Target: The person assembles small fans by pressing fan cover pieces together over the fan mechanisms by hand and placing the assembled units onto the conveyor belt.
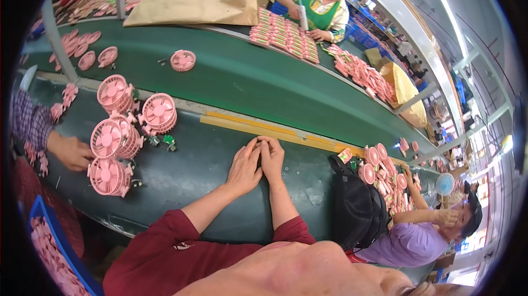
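Observation:
My left hand (243, 167) and my right hand (271, 155) rest together on the dark green worktable (297, 202), fingertips touching. The fingers of both lie extended and loosely bent, and no object shows in either. To the left of my hands stand stacks of pink fan housings (108, 138) with pink blades inside; another fan stack (159, 113) sits just behind. Small green circuit boards (169, 141) lie beside these, a little left of my left hand. Beyond my fingertips runs a yellow strip (258, 127) along the table's far edge.
A green conveyor belt (231, 76) crosses behind, carrying a pink fan housing (182, 60). At right are a black bag (356, 208) and piled pink parts (388, 177). A co-worker's hand (71, 153) touches the left stacks; a blue bin (52, 241) stands lower left.

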`<move>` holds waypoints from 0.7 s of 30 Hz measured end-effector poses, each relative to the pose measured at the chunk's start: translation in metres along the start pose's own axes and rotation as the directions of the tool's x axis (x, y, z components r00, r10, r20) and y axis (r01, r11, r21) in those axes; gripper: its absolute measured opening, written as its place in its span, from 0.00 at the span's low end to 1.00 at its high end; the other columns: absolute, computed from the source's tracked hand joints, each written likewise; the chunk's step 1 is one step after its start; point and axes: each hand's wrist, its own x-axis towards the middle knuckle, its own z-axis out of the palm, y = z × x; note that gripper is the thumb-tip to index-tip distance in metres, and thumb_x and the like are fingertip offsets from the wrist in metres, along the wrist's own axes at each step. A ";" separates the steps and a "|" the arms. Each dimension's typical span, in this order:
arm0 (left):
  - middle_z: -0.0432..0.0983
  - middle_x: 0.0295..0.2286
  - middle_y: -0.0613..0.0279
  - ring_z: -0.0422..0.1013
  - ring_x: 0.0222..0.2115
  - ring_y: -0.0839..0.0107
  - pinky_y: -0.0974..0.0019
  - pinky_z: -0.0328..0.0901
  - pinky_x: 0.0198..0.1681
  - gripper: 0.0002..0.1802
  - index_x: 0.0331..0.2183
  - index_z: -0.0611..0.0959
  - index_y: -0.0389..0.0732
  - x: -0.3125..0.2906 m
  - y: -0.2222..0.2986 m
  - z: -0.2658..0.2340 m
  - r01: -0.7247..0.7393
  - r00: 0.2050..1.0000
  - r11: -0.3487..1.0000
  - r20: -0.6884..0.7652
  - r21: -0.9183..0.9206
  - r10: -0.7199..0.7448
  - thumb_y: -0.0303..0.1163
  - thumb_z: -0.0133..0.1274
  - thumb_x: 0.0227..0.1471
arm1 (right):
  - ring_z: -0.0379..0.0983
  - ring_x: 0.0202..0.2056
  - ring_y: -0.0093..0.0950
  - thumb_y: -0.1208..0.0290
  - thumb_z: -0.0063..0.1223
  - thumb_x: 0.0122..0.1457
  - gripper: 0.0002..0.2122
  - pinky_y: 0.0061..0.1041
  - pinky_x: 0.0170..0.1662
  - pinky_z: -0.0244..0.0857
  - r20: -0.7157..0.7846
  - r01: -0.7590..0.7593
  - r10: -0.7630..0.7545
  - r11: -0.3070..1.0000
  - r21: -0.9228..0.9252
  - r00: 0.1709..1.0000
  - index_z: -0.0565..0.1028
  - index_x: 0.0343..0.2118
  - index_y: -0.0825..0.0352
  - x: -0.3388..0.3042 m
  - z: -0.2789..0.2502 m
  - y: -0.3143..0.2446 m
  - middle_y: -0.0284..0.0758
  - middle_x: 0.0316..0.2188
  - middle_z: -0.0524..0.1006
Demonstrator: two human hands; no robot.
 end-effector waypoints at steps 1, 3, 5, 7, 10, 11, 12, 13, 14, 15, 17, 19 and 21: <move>0.57 0.58 0.44 0.59 0.56 0.48 0.47 0.53 0.61 0.36 0.56 0.65 0.34 0.001 0.003 -0.001 -0.033 0.999 0.999 -0.031 -0.015 0.032 0.26 0.57 0.44 | 0.75 0.32 0.20 0.80 0.45 0.62 0.07 0.19 0.38 0.69 -0.003 0.003 -0.003 1.000 -0.012 1.000 0.77 0.38 0.71 0.001 -0.002 -0.001 0.33 0.29 0.79; 0.57 0.58 0.44 0.59 0.56 0.48 0.48 0.53 0.61 0.35 0.55 0.66 0.34 0.001 0.003 -0.004 -0.021 0.999 1.000 -0.026 -0.010 0.020 0.27 0.56 0.44 | 0.75 0.31 0.20 0.79 0.45 0.62 0.08 0.20 0.38 0.69 -0.001 0.021 -0.021 0.999 -0.032 1.000 0.77 0.37 0.71 0.002 -0.001 -0.003 0.33 0.29 0.79; 0.57 0.57 0.44 0.60 0.55 0.48 0.48 0.54 0.60 0.34 0.55 0.67 0.34 0.001 0.004 -0.003 -0.014 1.000 1.000 -0.022 -0.018 0.014 0.27 0.56 0.44 | 0.74 0.32 0.20 0.78 0.45 0.62 0.08 0.20 0.38 0.69 0.015 0.091 -0.090 0.989 -0.119 0.996 0.78 0.37 0.72 0.004 -0.004 -0.001 0.34 0.29 0.79; 0.59 0.56 0.45 0.62 0.53 0.47 0.47 0.55 0.59 0.34 0.54 0.68 0.34 -0.001 0.000 -0.001 -0.035 0.996 0.999 -0.079 -0.004 0.035 0.27 0.56 0.43 | 0.74 0.32 0.20 0.78 0.45 0.62 0.08 0.21 0.39 0.69 0.029 0.068 -0.065 0.993 -0.101 0.997 0.78 0.36 0.72 0.004 -0.002 -0.003 0.34 0.29 0.79; 0.60 0.55 0.45 0.61 0.54 0.47 0.48 0.54 0.60 0.33 0.53 0.68 0.33 -0.001 0.003 -0.001 -0.009 0.999 0.997 -0.053 -0.079 0.005 0.26 0.56 0.43 | 0.75 0.34 0.22 0.79 0.45 0.63 0.08 0.22 0.40 0.69 0.027 0.068 -0.065 0.991 -0.116 0.997 0.77 0.37 0.73 0.002 -0.006 -0.006 0.35 0.32 0.79; 0.60 0.55 0.45 0.61 0.54 0.47 0.48 0.55 0.60 0.33 0.53 0.68 0.33 -0.002 0.004 0.000 -0.018 0.998 0.997 -0.059 -0.076 0.014 0.26 0.55 0.43 | 0.75 0.34 0.22 0.78 0.45 0.63 0.08 0.22 0.40 0.69 0.029 0.048 -0.045 0.995 -0.087 0.999 0.77 0.37 0.73 0.001 -0.006 -0.007 0.35 0.32 0.79; 0.60 0.55 0.45 0.61 0.54 0.46 0.48 0.55 0.59 0.33 0.53 0.68 0.33 -0.003 0.004 0.000 -0.029 0.998 0.997 -0.064 -0.074 0.024 0.26 0.55 0.43 | 0.75 0.34 0.22 0.78 0.45 0.64 0.08 0.21 0.40 0.69 0.038 0.033 -0.031 0.997 -0.073 0.999 0.77 0.37 0.73 0.000 -0.005 -0.009 0.36 0.31 0.79; 0.60 0.55 0.44 0.61 0.54 0.46 0.48 0.55 0.59 0.32 0.53 0.68 0.33 -0.004 0.005 -0.001 -0.040 0.996 0.998 -0.085 -0.057 0.035 0.26 0.55 0.43 | 0.75 0.33 0.22 0.78 0.45 0.64 0.08 0.21 0.40 0.69 0.038 0.018 -0.016 0.998 -0.061 0.999 0.77 0.37 0.73 0.000 -0.006 -0.011 0.36 0.31 0.79; 0.59 0.56 0.44 0.59 0.55 0.47 0.49 0.54 0.59 0.33 0.54 0.67 0.33 -0.005 0.003 0.002 -0.035 0.997 0.998 -0.075 -0.043 0.032 0.27 0.55 0.44 | 0.75 0.33 0.22 0.77 0.45 0.64 0.08 0.21 0.40 0.69 0.048 0.042 -0.038 0.997 -0.071 0.998 0.77 0.38 0.73 0.000 -0.007 -0.009 0.36 0.31 0.79; 0.57 0.57 0.43 0.58 0.57 0.47 0.50 0.54 0.60 0.34 0.55 0.66 0.32 -0.006 0.001 0.004 -0.032 0.998 0.999 -0.064 -0.031 0.030 0.29 0.55 0.45 | 0.75 0.33 0.22 0.77 0.45 0.64 0.08 0.21 0.40 0.69 0.052 0.037 -0.034 0.998 -0.055 0.998 0.77 0.38 0.73 -0.001 -0.006 -0.009 0.36 0.31 0.79; 0.56 0.58 0.44 0.56 0.58 0.48 0.50 0.52 0.61 0.33 0.55 0.66 0.34 -0.009 0.001 0.005 0.016 0.999 0.999 -0.031 -0.035 -0.017 0.29 0.54 0.47 | 0.75 0.33 0.21 0.77 0.44 0.65 0.08 0.20 0.39 0.69 0.062 0.025 -0.024 0.999 -0.020 0.998 0.76 0.37 0.73 -0.002 -0.005 -0.012 0.36 0.30 0.79; 0.55 0.59 0.44 0.55 0.59 0.48 0.49 0.52 0.62 0.33 0.56 0.66 0.35 -0.009 0.000 0.008 0.013 0.998 0.999 -0.054 -0.037 -0.015 0.30 0.54 0.47 | 0.75 0.33 0.21 0.77 0.44 0.65 0.08 0.20 0.39 0.69 0.074 0.026 -0.025 0.999 -0.018 0.997 0.76 0.37 0.73 -0.002 -0.004 -0.012 0.36 0.30 0.79; 0.54 0.59 0.45 0.56 0.58 0.48 0.49 0.52 0.62 0.33 0.56 0.66 0.36 -0.009 0.001 0.006 0.023 0.998 0.999 -0.055 -0.027 -0.025 0.30 0.54 0.47 | 0.75 0.32 0.21 0.77 0.43 0.65 0.09 0.20 0.38 0.69 0.074 0.040 -0.037 0.999 -0.035 0.997 0.76 0.37 0.74 -0.001 -0.004 -0.012 0.35 0.29 0.79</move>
